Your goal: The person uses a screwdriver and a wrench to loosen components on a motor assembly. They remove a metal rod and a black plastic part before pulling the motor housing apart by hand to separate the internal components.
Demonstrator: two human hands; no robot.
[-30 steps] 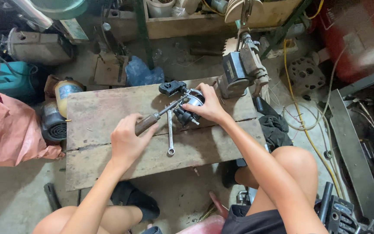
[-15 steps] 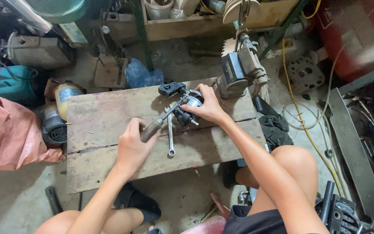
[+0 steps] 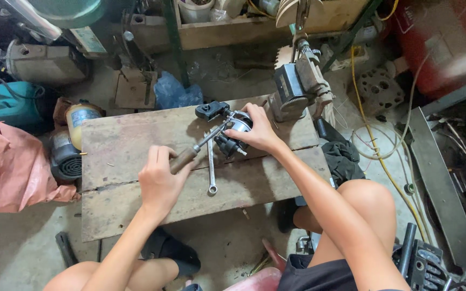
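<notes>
The left hand [image 3: 159, 180] is clenched around the brown wooden handle of a screwdriver [image 3: 200, 146], whose metal shaft slants up and to the right until its tip meets a small dark metal part [image 3: 232, 137] lying near the far edge of the wooden counter [image 3: 120, 134]. The right hand [image 3: 259, 132] rests on top of that part, its fingers [image 3: 244, 141] curled down over the rounded silver end and grasping it against the boards. A combination wrench [image 3: 211, 167] lies flat on the counter just beside the part, running toward the person with its ring end nearest them, between the two hands and under the screwdriver shaft. A small black block [image 3: 211, 110] sits on the counter just beyond the part, touching or nearly touching it; the view is too small to tell which. At the counter's far right corner stands a grey bench vise [image 3: 292, 91]. On the floor to the left lie a crumpled pink sack [image 3: 12, 167] and a yellowish canister [image 3: 79, 118], and a yellow cable [image 3: 376, 145] trails along the floor to the right, past the person's bare knee [image 3: 370, 202].
</notes>
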